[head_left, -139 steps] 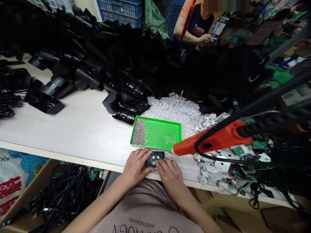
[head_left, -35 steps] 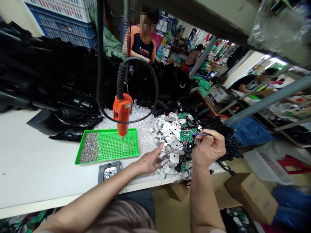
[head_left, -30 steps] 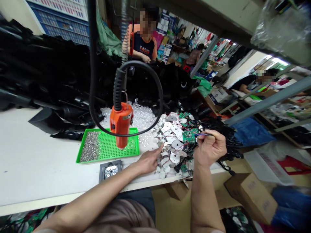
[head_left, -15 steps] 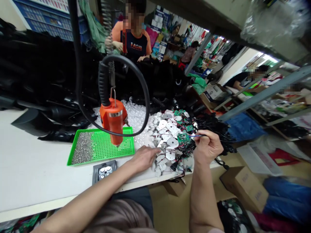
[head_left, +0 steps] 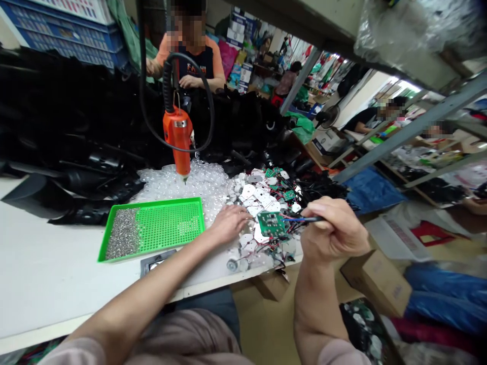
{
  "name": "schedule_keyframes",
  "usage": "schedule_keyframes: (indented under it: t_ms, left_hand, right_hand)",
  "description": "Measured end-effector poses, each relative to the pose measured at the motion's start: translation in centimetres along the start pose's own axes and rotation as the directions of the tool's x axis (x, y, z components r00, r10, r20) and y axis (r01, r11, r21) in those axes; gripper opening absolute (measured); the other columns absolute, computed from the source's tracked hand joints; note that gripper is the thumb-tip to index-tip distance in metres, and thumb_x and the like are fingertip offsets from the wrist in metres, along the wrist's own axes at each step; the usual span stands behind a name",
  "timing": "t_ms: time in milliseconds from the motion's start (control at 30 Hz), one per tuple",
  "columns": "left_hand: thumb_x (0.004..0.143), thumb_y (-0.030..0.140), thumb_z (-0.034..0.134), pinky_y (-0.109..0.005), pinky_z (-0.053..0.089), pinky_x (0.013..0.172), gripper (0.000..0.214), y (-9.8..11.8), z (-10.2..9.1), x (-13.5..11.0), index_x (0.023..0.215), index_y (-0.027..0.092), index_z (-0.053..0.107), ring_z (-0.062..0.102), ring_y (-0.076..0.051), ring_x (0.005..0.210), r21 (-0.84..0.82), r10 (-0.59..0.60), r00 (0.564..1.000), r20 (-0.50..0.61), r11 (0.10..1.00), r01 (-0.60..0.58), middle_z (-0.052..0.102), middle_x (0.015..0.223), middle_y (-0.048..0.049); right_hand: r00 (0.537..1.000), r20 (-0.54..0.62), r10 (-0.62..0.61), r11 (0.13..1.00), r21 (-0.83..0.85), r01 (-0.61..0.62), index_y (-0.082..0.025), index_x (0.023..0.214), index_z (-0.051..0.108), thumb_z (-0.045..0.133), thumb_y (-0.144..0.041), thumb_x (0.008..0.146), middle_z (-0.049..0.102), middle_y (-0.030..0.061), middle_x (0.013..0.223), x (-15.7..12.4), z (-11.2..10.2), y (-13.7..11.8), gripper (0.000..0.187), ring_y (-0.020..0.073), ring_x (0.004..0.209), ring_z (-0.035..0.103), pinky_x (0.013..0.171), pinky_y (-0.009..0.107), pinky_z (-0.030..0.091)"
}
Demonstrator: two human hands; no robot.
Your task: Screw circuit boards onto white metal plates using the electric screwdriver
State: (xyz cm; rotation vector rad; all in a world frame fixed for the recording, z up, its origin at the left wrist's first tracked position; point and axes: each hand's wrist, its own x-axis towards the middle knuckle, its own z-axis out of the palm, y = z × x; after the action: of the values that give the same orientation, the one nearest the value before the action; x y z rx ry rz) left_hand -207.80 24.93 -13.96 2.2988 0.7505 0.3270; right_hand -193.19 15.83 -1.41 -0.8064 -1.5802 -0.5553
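My right hand (head_left: 335,228) is closed in a pinch on a dark cable, whose blue and red wires run left to a green circuit board (head_left: 271,224). The board hangs in the air over a pile of white plates (head_left: 262,197), small boards and thin wires. At the left edge of this pile is my left hand (head_left: 230,224), its fingers bent together at the parts; whatever lies between the fingertips is too small to make out. Left of that hand stands a green perforated tray (head_left: 171,228) with small metal screws (head_left: 124,233) heaped at one end.
An orange power screwdriver (head_left: 178,139) hangs on a looped black cord above clear plastic pieces (head_left: 182,180). Black housings (head_left: 72,137) are heaped behind. A dark square fixture (head_left: 154,261) is partly behind my left forearm. Another person (head_left: 194,61) works opposite.
My right hand has come nearer, bringing the circuit board up and left off the pile. My left hand has shifted slightly up, and its fingers have drawn together. The hanging screwdriver appears farther up.
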Motion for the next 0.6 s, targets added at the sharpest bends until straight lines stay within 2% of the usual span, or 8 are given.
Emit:
schedule_keyframes:
  t_ms: [67, 167, 267, 333, 400, 467, 533, 600]
  left_hand:
    - [0.099, 0.032, 0.031, -0.040, 0.040, 0.102, 0.041, 0.8, -0.2, -2.3, 0.124, 0.018, 0.060, 0.056, -0.023, 0.118, -0.273, -0.016, 0.999, -0.044, 0.962, 0.003, 0.063, 0.128, -0.0106]
    - [0.099, 0.052, 0.012, -0.041, 0.042, 0.101, 0.063, 2.3, -0.8, -6.3, 0.132, 0.016, 0.053, 0.062, -0.023, 0.110, -0.800, 0.105, 0.988, 0.112, 0.600, 0.027, 0.066, 0.122, -0.0137]
    - [0.087, 0.077, 0.014, -0.040, 0.048, 0.089, 0.090, 3.2, -1.4, -9.8, 0.139, 0.013, 0.048, 0.068, -0.025, 0.090, -0.908, 0.282, 0.901, 0.330, 0.356, 0.221, 0.070, 0.112, -0.0174]
    - [0.078, 0.083, 0.037, -0.034, 0.050, 0.074, 0.094, 3.6, -1.7, -11.6, 0.140, 0.013, 0.046, 0.067, -0.021, 0.072, -0.874, 0.338, 0.833, 0.438, 0.375, 0.308, 0.073, 0.098, -0.0157]
    - [0.076, 0.073, 0.057, -0.027, 0.048, 0.064, 0.085, 4.0, -1.9, -12.9, 0.138, 0.015, 0.050, 0.062, -0.016, 0.063, -0.813, 0.327, 0.794, 0.512, 0.483, 0.326, 0.074, 0.087, -0.0111]
    - [0.084, 0.061, 0.058, -0.024, 0.047, 0.066, 0.064, 4.5, -2.0, -14.1, 0.132, 0.018, 0.057, 0.061, -0.015, 0.067, -0.705, 0.174, 0.839, 0.516, 0.642, 0.301, 0.073, 0.085, -0.0070]
    - [0.090, 0.056, 0.050, -0.027, 0.049, 0.076, 0.052, 4.9, -2.1, -15.5, 0.128, 0.022, 0.060, 0.063, -0.017, 0.081, -0.605, -0.047, 0.923, 0.382, 0.742, 0.289, 0.072, 0.094, -0.0060]
    - [0.086, 0.057, 0.053, -0.031, 0.049, 0.086, 0.052, 5.1, -2.3, -17.2, 0.127, 0.026, 0.060, 0.063, -0.022, 0.096, -0.607, -0.202, 0.953, 0.225, 0.736, 0.300, 0.070, 0.108, -0.0063]
  right_hand:
    - [0.997, 0.047, -0.061, 0.998, -0.029, 0.062, -0.028, 0.097, 0.067, 0.054, -0.037, 0.094, 0.064, -0.0019, 0.066, 0.6, 0.5, -0.2, 0.017, 0.0121, 0.056, 0.060, 0.052, 0.025, 0.048]
    - [0.982, 0.154, -0.111, 0.990, -0.069, 0.123, -0.027, 0.104, 0.066, 0.057, -0.031, 0.093, 0.065, -0.0023, 0.069, 1.1, 1.3, -1.3, 0.015, 0.0110, 0.059, 0.060, 0.055, 0.023, 0.047]
    - [0.958, 0.277, -0.076, 0.979, -0.162, 0.125, -0.027, 0.111, 0.065, 0.060, -0.025, 0.091, 0.064, -0.0022, 0.070, 1.7, 0.4, -3.6, 0.021, 0.0107, 0.062, 0.059, 0.056, 0.023, 0.045]
    - [0.935, 0.355, 0.016, 0.967, -0.243, 0.076, -0.029, 0.113, 0.064, 0.061, -0.025, 0.090, 0.064, -0.0026, 0.069, 2.1, -1.6, -5.8, 0.024, 0.0106, 0.060, 0.059, 0.055, 0.022, 0.044]
    - [0.889, 0.440, 0.124, 0.953, -0.302, 0.017, -0.030, 0.114, 0.065, 0.060, -0.026, 0.091, 0.065, -0.0027, 0.068, 2.3, -4.6, -8.2, 0.024, 0.0106, 0.058, 0.059, 0.053, 0.022, 0.044]
    - [0.840, 0.496, 0.221, 0.946, -0.317, -0.062, -0.029, 0.114, 0.066, 0.059, -0.028, 0.091, 0.068, -0.0021, 0.068, 2.0, -7.8, -10.4, 0.024, 0.0109, 0.057, 0.061, 0.053, 0.022, 0.046]
    - [0.779, 0.523, 0.346, 0.930, -0.301, -0.212, -0.029, 0.112, 0.067, 0.061, -0.027, 0.090, 0.070, -0.0018, 0.069, 0.7, -10.6, -12.0, 0.024, 0.0107, 0.056, 0.062, 0.053, 0.021, 0.047]
    - [0.639, 0.558, 0.529, 0.843, -0.260, -0.471, -0.028, 0.103, 0.071, 0.063, -0.025, 0.088, 0.070, -0.0020, 0.068, -2.2, -12.3, -12.9, 0.017, 0.0097, 0.055, 0.062, 0.052, 0.020, 0.046]
